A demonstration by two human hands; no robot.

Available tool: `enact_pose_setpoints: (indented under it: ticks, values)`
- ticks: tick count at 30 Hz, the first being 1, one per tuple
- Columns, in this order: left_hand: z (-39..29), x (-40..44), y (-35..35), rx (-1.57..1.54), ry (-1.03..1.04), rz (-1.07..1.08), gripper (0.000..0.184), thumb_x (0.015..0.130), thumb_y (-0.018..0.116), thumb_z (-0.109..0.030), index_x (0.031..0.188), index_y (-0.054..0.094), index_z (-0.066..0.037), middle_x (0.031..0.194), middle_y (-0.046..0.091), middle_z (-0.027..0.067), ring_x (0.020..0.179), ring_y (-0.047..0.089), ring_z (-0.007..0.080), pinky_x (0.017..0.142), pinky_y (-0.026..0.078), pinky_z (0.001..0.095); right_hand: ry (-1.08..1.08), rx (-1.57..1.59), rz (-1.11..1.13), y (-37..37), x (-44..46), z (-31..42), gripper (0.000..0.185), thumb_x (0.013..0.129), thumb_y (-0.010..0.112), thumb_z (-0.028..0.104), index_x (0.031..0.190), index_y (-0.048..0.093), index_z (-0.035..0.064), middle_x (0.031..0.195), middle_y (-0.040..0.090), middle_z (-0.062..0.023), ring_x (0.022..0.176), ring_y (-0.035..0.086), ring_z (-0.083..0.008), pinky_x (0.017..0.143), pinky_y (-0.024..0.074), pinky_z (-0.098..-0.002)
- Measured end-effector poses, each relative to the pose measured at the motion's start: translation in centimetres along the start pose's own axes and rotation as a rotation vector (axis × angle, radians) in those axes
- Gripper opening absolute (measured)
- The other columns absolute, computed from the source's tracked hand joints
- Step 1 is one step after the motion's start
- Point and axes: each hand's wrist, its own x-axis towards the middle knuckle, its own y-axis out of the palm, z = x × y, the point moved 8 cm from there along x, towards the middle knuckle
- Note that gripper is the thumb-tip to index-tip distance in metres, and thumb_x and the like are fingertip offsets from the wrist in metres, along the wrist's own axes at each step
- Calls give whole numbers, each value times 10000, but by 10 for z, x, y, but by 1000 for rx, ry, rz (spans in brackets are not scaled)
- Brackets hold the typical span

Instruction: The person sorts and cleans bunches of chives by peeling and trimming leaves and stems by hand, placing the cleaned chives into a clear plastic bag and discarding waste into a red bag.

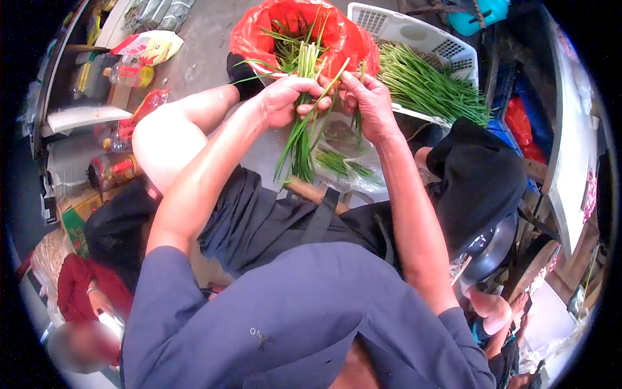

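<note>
My left hand is closed round a bunch of garlic chives, pale stem ends up and green leaves hanging down. Close beside it, my right hand pinches at a stalk by the thumb and forefinger; a few dark green strands hang under its fingers. Both hands are just in front of a red plastic bag, which stands wide and has loose green and brownish trimmings inside. Below the hands lies a clear plastic bag with more cut chives by it.
A white plastic crate holding a large heap of chives stands at the upper right. Bottles and packets line the left side. Another person in a red sleeve is at lower left; another person's limbs show at lower right.
</note>
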Motion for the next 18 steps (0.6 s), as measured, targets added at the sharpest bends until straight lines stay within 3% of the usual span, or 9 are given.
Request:
enact_pose_setpoints:
  ticks: [5,8,11,13,16,18]
  values:
    - [4,0,-2,60,-14,-69,152,815,538,-58,962,574,-39,733,585,39,449,409,61,410,319,195,-3,-57,35,4,-2,-1,200,841,689,259,837,678,60,672,599,47,506,434,-25,446,307,-196]
    - [-1,6,-17,479,101,-207,165,774,561,-39,927,622,-38,711,576,11,452,404,61,409,300,212,44,-114,40,2,-4,-1,188,842,681,237,836,678,49,691,620,25,539,478,-34,470,344,-197]
    - [-5,5,-26,415,148,-327,158,785,569,-55,934,621,-45,677,562,-3,440,390,63,408,297,216,15,-181,24,0,-1,-3,185,844,671,222,830,676,37,707,634,2,588,526,-55,527,405,-212]
    - [-5,4,-22,323,131,-249,133,808,613,-109,928,622,-54,639,544,-20,450,395,58,408,288,215,21,-228,15,0,0,-6,189,845,666,216,821,674,29,722,640,-14,624,548,-74,585,442,-237]
    - [-5,4,-13,345,96,-206,158,813,669,-178,914,623,-66,633,565,-20,453,397,51,411,283,213,70,-215,26,0,-1,-7,182,835,669,201,817,673,21,724,641,-13,633,553,-79,602,447,-241]
    - [-12,1,-12,435,179,-303,190,797,707,-216,896,622,-78,654,599,-10,451,394,43,411,278,204,35,-237,14,0,3,-10,177,826,669,192,806,673,15,714,638,-11,632,552,-78,597,445,-239]
